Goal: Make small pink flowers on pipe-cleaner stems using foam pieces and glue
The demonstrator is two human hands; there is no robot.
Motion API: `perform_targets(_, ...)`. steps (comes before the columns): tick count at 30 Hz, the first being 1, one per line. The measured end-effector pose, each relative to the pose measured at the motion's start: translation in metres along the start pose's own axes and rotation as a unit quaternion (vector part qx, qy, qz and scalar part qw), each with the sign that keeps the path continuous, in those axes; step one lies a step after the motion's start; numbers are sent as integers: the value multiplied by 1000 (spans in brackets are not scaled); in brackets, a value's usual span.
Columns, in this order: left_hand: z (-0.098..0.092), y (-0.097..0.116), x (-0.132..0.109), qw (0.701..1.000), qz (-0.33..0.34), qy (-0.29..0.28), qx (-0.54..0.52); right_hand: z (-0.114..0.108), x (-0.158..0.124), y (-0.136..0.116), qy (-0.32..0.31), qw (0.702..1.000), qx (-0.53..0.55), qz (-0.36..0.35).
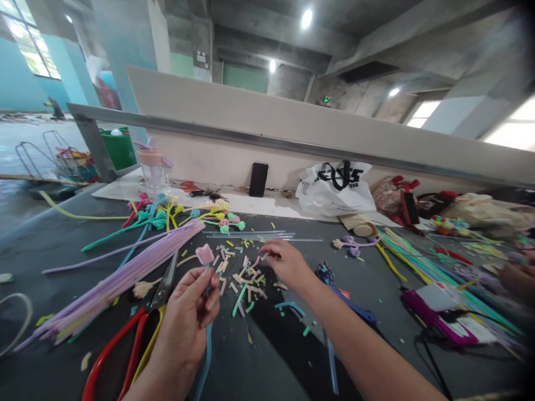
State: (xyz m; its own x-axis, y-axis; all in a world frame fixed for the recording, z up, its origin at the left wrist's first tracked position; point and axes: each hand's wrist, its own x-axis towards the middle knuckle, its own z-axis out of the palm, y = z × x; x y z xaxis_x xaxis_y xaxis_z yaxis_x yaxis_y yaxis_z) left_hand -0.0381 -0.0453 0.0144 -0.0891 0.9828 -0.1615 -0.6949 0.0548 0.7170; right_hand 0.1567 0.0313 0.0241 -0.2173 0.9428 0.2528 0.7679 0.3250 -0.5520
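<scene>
My left hand (190, 314) is closed round a blue pipe-cleaner stem (205, 345) topped with a pink fuzzy flower head (204, 254), held upright above the dark table (62, 245). My right hand (284, 262) reaches forward to a scatter of short coloured pipe-cleaner scraps (244, 281); its fingertips pinch a small pale piece at the pile's far edge. Red-and-yellow-handled scissors (137, 328) lie just left of my left hand.
A bundle of lilac pipe cleaners (125, 275) lies at left, finished fuzzy flowers (184, 214) behind it. A black phone (258, 179) and white plastic bag (334, 189) lean on the back wall. Coloured stems (422, 264), a magenta tool (434, 317) and another person's hand (518, 278) are at right.
</scene>
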Motion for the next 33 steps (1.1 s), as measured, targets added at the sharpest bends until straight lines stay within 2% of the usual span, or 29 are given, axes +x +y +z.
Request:
perform_targets(8,-1,1,-1,1000,1,2,-8,29,14,-15,-61,994,-71,-61)
perform_targets(13,-1,2,-2,1000,7,18,-5,50,48,-25,-90,987,-120,-62)
perform_targets(17,0,2,-1,1000,10,24,-2,65,69,-39,-141,975,-151,-82)
perform_targets(21,0,0,0,1000,15,20,4,75,72,-51,-204,958,-161,-119)
perform_targets(25,1,-1,-2,1000,4,15,15,82,68,-56,-216,956,-155,-122)
perform_targets(27,1,-2,-2,1000,2,16,22,78,65,-55,-207,962,-138,-111)
perform_targets(29,1,-4,-1,1000,-5,13,26,64,58,-51,-184,972,-107,-98)
perform_targets(33,0,-9,-3,998,-34,-12,46,3,31,-39,-116,990,-31,-67)
